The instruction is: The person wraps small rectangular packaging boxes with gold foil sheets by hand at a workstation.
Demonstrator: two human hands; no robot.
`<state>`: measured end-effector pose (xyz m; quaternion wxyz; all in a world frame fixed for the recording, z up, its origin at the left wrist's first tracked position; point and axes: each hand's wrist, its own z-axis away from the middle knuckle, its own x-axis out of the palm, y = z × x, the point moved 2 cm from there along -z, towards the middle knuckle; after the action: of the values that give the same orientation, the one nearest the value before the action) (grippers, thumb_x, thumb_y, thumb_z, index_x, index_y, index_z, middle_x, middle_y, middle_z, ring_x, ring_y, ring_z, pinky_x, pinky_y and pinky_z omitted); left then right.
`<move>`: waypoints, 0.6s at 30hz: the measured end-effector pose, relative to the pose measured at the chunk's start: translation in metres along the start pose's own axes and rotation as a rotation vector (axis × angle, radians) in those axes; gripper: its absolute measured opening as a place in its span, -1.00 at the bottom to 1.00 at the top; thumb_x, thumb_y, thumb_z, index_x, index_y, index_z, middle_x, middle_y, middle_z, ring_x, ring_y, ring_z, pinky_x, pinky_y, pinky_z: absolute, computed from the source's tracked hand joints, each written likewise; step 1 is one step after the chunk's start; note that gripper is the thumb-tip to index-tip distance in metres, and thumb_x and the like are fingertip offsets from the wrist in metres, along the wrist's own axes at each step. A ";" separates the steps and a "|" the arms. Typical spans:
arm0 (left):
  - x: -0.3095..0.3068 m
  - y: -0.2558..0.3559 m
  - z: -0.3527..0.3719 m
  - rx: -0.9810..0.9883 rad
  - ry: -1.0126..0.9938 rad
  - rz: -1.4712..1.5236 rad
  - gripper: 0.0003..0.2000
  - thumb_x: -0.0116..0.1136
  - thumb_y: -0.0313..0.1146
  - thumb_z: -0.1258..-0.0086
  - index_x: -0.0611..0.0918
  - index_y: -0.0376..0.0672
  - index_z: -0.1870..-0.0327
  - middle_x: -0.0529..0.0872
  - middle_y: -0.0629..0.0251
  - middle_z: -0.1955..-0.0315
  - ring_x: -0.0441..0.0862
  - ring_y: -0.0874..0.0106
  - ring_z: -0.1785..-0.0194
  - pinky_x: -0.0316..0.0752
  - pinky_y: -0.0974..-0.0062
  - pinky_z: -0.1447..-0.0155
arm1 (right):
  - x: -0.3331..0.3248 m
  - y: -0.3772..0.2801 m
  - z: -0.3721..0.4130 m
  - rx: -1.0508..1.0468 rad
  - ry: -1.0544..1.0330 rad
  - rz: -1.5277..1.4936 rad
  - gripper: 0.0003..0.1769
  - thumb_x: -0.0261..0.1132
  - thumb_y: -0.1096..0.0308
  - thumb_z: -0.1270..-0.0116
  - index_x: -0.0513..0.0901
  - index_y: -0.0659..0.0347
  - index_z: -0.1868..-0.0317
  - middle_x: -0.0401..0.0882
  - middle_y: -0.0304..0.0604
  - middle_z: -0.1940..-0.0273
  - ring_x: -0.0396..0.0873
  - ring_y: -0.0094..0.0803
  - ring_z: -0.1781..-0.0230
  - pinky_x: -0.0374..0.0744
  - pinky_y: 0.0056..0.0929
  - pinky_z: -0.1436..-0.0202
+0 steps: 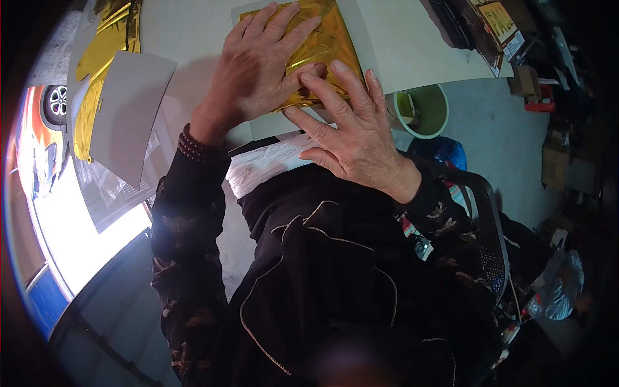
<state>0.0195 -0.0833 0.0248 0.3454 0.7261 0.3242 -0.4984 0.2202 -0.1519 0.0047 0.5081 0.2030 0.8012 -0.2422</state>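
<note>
A shiny gold foil sheet, wrinkled on its surface, lies on the pale worktable at the top of the view. My left hand rests over its left part, fingers spread and stretched out. At the near right edge of the foil is my right hand, its fingers apart and their tips over the foil's lower side. The left thumb and the right fingertips come close together there. Crumpled white material lies across my lap, just below the table edge.
On the table's left are another gold foil piece, a grey card and clear plastic sheets. A green bin stands on the floor to the right, beside a chair. Boxes line the far right.
</note>
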 end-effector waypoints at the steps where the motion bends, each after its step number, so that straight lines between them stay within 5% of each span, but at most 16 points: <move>1: 0.000 0.001 0.000 -0.002 -0.003 0.000 -0.24 0.19 0.09 -0.33 0.45 -0.15 -0.51 0.33 -0.21 -0.52 0.29 -0.20 -0.54 0.17 -0.08 -0.58 | 0.000 0.001 0.000 0.005 -0.008 -0.007 -0.29 0.38 -0.26 -0.26 0.63 -0.29 -0.40 0.25 -0.18 -0.61 0.03 0.02 -0.68 -0.21 0.24 -0.72; 12: -0.001 -0.001 0.000 0.032 -0.022 0.006 -0.22 0.19 0.07 -0.32 0.40 -0.15 -0.54 0.30 -0.24 -0.52 0.26 -0.22 -0.55 0.14 -0.08 -0.59 | 0.000 -0.002 -0.002 0.033 0.005 -0.097 -0.17 0.59 -0.15 -0.01 0.66 -0.08 -0.32 0.14 -0.14 -0.63 -0.04 0.01 -0.69 -0.08 0.39 -0.64; 18: 0.000 -0.005 -0.001 0.066 -0.062 -0.007 -0.24 0.15 0.00 -0.36 0.36 -0.19 -0.56 0.27 -0.31 -0.52 0.23 -0.25 -0.56 0.07 -0.08 -0.62 | -0.001 -0.003 -0.004 0.052 -0.065 -0.060 -0.13 0.51 -0.25 -0.08 0.59 -0.15 -0.41 0.14 -0.08 -0.65 -0.05 0.14 -0.68 -0.19 0.39 -0.65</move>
<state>0.0158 -0.0796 0.0241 0.3293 0.7202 0.2993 -0.5323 0.2160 -0.1524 0.0074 0.5209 0.1842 0.7834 -0.2846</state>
